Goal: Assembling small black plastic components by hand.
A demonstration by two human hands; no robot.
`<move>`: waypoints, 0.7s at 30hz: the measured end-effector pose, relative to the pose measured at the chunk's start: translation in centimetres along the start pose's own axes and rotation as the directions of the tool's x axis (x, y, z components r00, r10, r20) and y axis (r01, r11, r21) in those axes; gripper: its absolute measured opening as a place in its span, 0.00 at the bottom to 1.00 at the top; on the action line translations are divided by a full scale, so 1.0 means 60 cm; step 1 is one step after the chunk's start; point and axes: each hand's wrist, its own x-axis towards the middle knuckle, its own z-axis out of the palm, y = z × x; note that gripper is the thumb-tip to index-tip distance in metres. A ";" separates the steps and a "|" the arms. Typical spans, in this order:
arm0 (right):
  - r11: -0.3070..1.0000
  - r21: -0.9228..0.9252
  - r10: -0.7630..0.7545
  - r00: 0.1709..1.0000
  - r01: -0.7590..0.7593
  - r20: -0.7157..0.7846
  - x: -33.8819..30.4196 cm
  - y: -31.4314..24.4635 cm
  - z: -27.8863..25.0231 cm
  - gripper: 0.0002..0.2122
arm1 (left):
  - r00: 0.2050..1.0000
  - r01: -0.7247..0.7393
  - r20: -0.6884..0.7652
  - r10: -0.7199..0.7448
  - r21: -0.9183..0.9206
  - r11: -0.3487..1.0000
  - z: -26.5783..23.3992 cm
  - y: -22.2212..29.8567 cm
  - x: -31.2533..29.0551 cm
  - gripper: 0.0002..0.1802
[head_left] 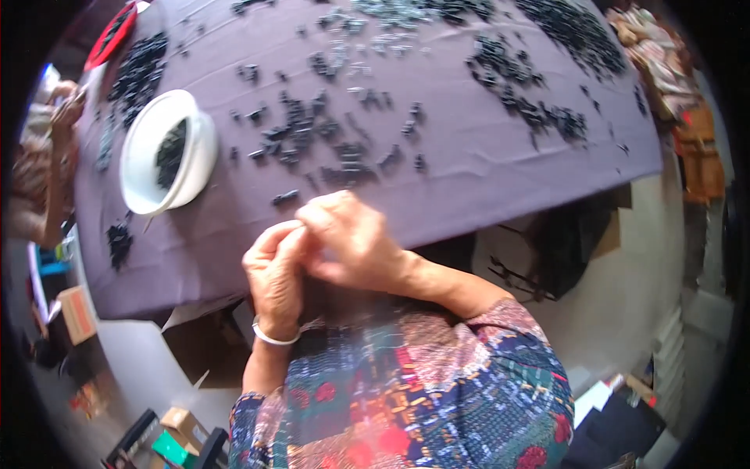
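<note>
My left hand and my right hand meet over the near edge of the table, fingertips pinched together. Whatever they hold between them is hidden by the fingers, and the right hand is slightly blurred. Just beyond them lies a small dark piece on the purple-grey cloth. Farther off is a loose scatter of small dark pieces, too small to name. To the left of my hands, a white plastic bowl tilts toward the left with a heap of dark pieces inside.
More dark pieces form heaps at the far right and far left. A red basin stands at the far left corner. Another person's arm reaches in at the left edge. A black bag is below the table's right side.
</note>
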 end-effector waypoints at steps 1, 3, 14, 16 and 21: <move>0.999 -0.049 0.005 1.000 -0.005 0.005 -0.004 0.005 -0.001 0.22 | 0.999 0.039 -0.031 -0.039 0.002 0.999 0.000 -0.006 0.002 0.06; 0.994 -0.099 -0.037 0.996 0.045 0.078 -0.005 0.012 -0.011 0.23 | 0.998 0.048 -0.033 -0.048 0.008 0.999 0.007 -0.011 0.002 0.05; 0.989 -0.144 -0.009 0.990 0.030 0.143 0.002 0.006 -0.013 0.14 | 0.991 0.098 0.096 -0.098 -0.002 0.995 0.001 -0.001 0.004 0.06; 0.984 -0.163 -0.051 0.992 0.069 0.111 0.007 0.012 -0.013 0.10 | 0.985 0.140 0.107 -0.135 -0.048 0.989 -0.003 0.002 0.002 0.10; 0.974 -0.189 -0.108 0.990 0.124 0.095 0.004 0.027 -0.020 0.10 | 0.980 0.154 0.147 -0.132 -0.153 0.976 -0.008 -0.002 0.003 0.14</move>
